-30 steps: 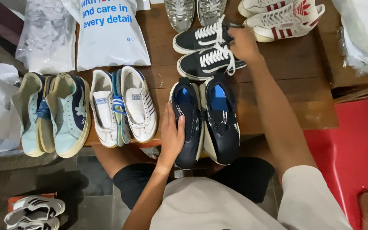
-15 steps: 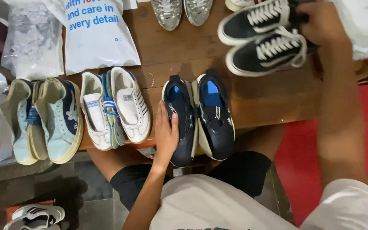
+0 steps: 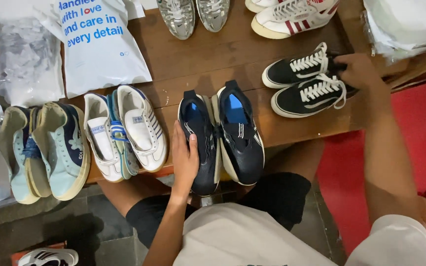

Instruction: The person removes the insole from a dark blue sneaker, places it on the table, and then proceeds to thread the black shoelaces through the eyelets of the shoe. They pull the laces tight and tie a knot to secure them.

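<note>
Head view: the left hand lies flat against the navy pair, which overhangs the table edge; a nudge could tip it onto the floor. The right hand grips the heels of the black pair; dragging could snag their loose laces.

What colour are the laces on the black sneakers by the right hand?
White laces on the black sneakers, clearest in the head view.
</note>
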